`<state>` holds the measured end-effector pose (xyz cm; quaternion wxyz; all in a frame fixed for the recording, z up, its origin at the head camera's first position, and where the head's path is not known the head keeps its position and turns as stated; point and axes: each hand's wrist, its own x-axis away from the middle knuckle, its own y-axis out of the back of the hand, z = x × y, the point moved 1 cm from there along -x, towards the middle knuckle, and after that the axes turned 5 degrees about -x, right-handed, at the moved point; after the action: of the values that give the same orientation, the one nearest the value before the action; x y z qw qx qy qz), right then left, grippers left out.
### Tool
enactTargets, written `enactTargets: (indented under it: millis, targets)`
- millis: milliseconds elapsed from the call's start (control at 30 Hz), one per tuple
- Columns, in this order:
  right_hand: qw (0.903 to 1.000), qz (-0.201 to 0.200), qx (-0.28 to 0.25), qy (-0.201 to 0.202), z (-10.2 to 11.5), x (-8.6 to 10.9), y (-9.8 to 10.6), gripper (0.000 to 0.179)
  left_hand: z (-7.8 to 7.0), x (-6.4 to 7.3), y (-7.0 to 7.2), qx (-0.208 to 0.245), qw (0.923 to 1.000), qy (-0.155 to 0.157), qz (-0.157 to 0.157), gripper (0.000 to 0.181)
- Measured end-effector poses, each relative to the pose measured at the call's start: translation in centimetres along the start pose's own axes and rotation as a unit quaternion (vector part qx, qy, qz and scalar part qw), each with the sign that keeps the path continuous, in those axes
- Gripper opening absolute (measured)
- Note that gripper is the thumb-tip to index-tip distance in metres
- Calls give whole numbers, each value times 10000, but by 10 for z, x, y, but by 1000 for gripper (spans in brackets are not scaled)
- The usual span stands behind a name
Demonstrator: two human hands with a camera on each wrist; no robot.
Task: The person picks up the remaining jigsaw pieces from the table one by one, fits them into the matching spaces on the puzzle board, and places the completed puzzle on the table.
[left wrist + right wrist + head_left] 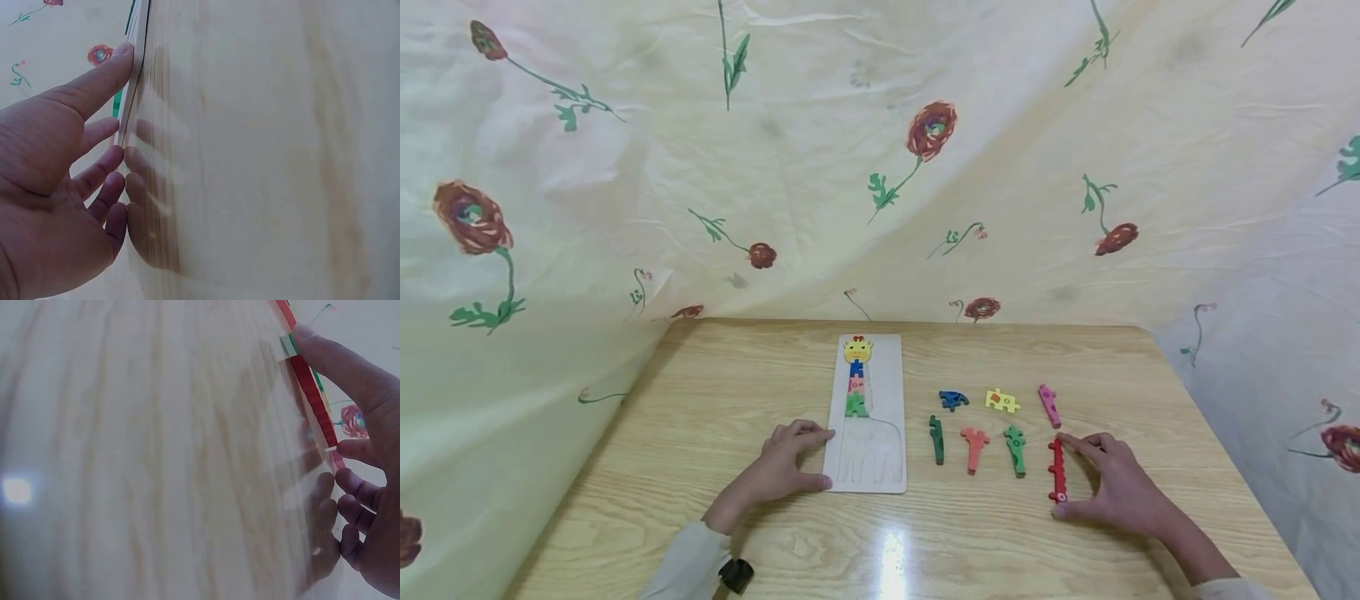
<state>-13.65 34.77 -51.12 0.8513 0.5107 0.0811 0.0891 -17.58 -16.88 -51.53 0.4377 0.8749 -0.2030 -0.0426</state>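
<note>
Cream cloth (pixel 820 167) with printed red flowers rises behind and beside a wood-grain table (pixel 760 375), the largest surface in use. On the table, left of the loose pieces, lies a pale puzzle board (pixel 886 375), its long sides running away from the person. Its broad lower hollow (pixel 868 450) is unfilled; only the upper column carries pieces, so the work appears to be at a partial stage, with the body and legs outstanding.

The left hand (pixel 784 462) has its thumb and index finger spread apart, their tips touching the board's left edge. The right hand (pixel 1108 483) pinches the red piece (pixel 1059 475) lengthwise, thumb at the near end and index finger at the far end; whether that piece is slightly raised cannot be told. It is at the right of the loose group, well apart from the board.

Six other loose pieces remain unplaced, in order of decreasing length: light green (pixel 1016 452), dark green (pixel 937 442), salmon (pixel 974 450), magenta (pixel 1049 406), yellow (pixel 1002 401) and dark blue (pixel 953 400).

Four small pieces are already seated: the yellow giraffe head (pixel 857 351), then a green neck piece (pixel 856 406), a pink neck piece (pixel 856 385) and a blue neck piece (pixel 857 368).
</note>
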Motion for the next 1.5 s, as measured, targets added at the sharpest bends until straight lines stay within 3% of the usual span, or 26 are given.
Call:
enactTargets:
  millis: [600,1033,1500]
  targets:
    - [9999,-96,80,104,0,0,-1,112,1,1,-1,11,10000,-21,-73,70]
    - [9998,-28,-192,-110,7,0,7,111,1,1,-1,8,10000,38,-63,72]
    - [9961,-452,-296,703,31,-22,35,102,3,1,-2,100,9999,59,-83,72]
